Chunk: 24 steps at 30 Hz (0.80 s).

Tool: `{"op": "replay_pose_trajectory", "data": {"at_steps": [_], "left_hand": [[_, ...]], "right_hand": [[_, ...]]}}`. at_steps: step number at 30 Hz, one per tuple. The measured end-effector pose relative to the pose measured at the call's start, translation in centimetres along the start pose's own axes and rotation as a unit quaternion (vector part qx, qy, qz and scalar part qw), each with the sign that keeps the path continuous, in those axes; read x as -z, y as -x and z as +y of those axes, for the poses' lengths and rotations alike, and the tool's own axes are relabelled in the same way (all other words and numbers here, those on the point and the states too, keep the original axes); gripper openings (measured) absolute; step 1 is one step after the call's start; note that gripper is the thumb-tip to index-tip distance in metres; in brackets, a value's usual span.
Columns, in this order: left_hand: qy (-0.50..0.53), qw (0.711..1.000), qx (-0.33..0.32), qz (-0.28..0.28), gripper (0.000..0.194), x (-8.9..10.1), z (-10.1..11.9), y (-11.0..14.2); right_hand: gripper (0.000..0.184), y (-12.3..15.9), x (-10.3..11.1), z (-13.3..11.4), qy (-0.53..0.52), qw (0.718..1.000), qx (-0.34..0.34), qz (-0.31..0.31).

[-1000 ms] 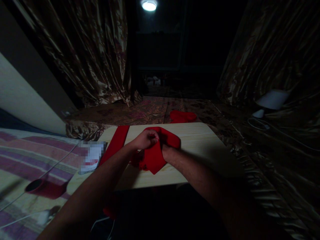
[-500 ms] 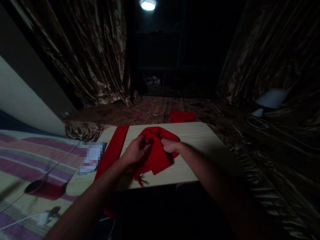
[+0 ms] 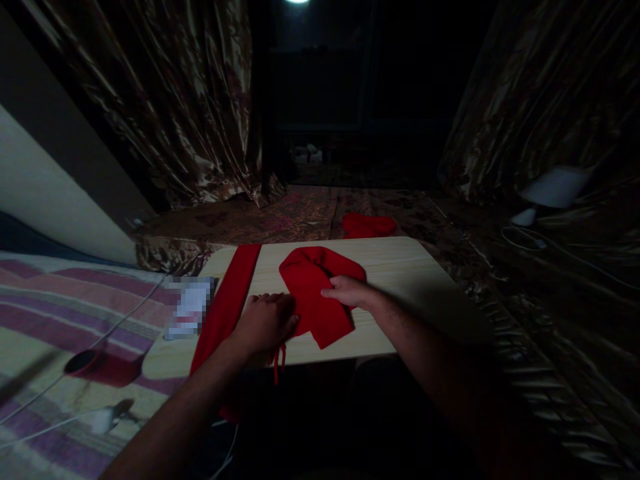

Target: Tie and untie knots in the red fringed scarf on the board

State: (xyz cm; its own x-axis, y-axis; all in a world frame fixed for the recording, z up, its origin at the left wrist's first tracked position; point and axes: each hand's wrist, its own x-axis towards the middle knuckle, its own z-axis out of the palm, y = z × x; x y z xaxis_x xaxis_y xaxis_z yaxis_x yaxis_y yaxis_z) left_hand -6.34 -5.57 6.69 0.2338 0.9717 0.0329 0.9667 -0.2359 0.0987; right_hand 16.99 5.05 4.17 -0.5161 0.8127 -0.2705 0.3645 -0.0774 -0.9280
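A folded red scarf [image 3: 314, 287] lies bunched in the middle of a small light wooden table [image 3: 400, 280]. My left hand [image 3: 265, 322] rests palm down on the scarf's near left end, fingers together, with red fringe hanging below it over the table edge. My right hand [image 3: 345, 291] lies on top of the folded part, fingers stretched toward the left. A long red strip of the same cloth [image 3: 227, 300] runs along the table's left side and drops off the front edge.
Another red cloth [image 3: 369, 225] lies on the patterned floor behind the table. A striped blanket [image 3: 75, 300], a dark red cup [image 3: 103, 367] and white cables are at the left. Shiny curtains hang on both sides; a white lamp [image 3: 550, 190] sits at right.
My hands came apart from a tight grip on the bunched scarf and now press it flat on the table. The left hand slid down toward the fringe end.
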Motion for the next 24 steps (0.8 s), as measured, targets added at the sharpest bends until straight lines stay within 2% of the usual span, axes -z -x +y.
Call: {"op": "replay_pose_trajectory", "data": {"at_steps": [3,5,8,11,12,14,16,17,18,22,24], "left_hand": [[-0.051,0.996,0.055,-0.047,0.047,1.2,-0.4,0.3],[-0.071,0.994,0.073,-0.042,0.051,1.9,-0.3,0.4],[-0.017,1.0,0.006,0.014,0.046,1.9,0.7,0.4],[0.051,0.997,-0.052,0.003,0.06,0.9,1.7,0.2],[0.058,0.997,-0.05,-0.008,0.063,0.5,1.9,0.1],[0.059,0.997,-0.036,-0.016,0.063,-0.1,2.1,0.1],[0.07,0.997,-0.026,0.001,0.058,-0.5,2.1,0.0],[0.083,0.996,-0.021,0.011,0.053,-0.6,2.0,-0.2],[0.101,0.995,-0.01,0.021,0.048,-0.6,2.0,-0.4],[0.174,0.978,0.098,0.057,0.039,-0.7,1.9,-1.9],[0.173,0.975,0.095,0.105,0.038,-0.8,1.9,-3.1]], "right_hand": [[0.016,-0.2,0.2,0.1,0.01,1.0,0.006,-0.006],[0.014,-0.3,0.1,0.1,0.018,1.0,0.008,-0.004],[0.012,-0.1,-0.3,-0.4,0.027,0.999,0.02,-0.006],[0.011,0.9,-0.2,-1.4,0.05,0.998,0.017,-0.014],[0.01,1.4,0.2,-1.6,0.073,0.997,0.011,0.012],[0.01,2.0,1.6,-1.9,0.143,0.981,0.014,0.131],[0.008,2.2,3.6,-1.4,0.212,0.935,0.033,0.282],[0.006,2.0,4.6,-1.0,0.231,0.912,0.038,0.336],[0.006,1.7,5.6,-0.4,0.226,0.908,0.031,0.352],[0.01,-0.5,8.0,2.1,0.13,0.947,-0.001,0.295],[0.011,-1.4,8.1,2.7,0.113,0.958,-0.015,0.264]]}}
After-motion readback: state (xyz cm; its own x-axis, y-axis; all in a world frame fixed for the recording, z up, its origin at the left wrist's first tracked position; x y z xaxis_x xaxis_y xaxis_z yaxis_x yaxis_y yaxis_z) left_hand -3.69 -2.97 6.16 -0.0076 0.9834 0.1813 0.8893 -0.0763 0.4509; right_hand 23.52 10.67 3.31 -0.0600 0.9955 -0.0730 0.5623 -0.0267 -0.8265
